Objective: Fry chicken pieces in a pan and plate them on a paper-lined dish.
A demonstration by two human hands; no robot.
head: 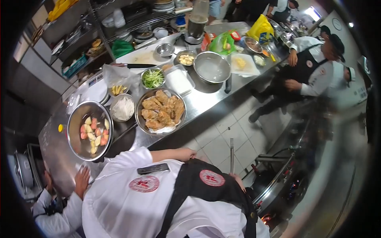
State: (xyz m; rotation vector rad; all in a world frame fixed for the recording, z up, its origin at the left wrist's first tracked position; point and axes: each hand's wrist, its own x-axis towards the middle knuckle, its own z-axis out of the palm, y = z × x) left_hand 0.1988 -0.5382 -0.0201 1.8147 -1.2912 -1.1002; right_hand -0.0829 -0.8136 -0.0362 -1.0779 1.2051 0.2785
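Note:
My left hand (188,153) is in front of the black apron, its fingers curled; whether it holds anything is unclear. Partly hidden by the apron, my right hand (238,181) grips a long, narrow metal utensil (232,153), possibly tongs, which points away over the tiled floor. On the steel counter (205,104) before me, fried chicken pieces (163,110) fill a steel bowl lined with paper. To its left are a bowl of white flour-like powder (122,108) and a large steel bowl (71,134) of cut potatoes and reddish pieces (94,134).
A knife (228,84) lies near the counter edge, beside a steel bowl of liquid (212,67). A stove with flames (266,218) stands right. Another person's hands (82,180) reach in at lower left. A co-worker (306,65) stands at the counter's right.

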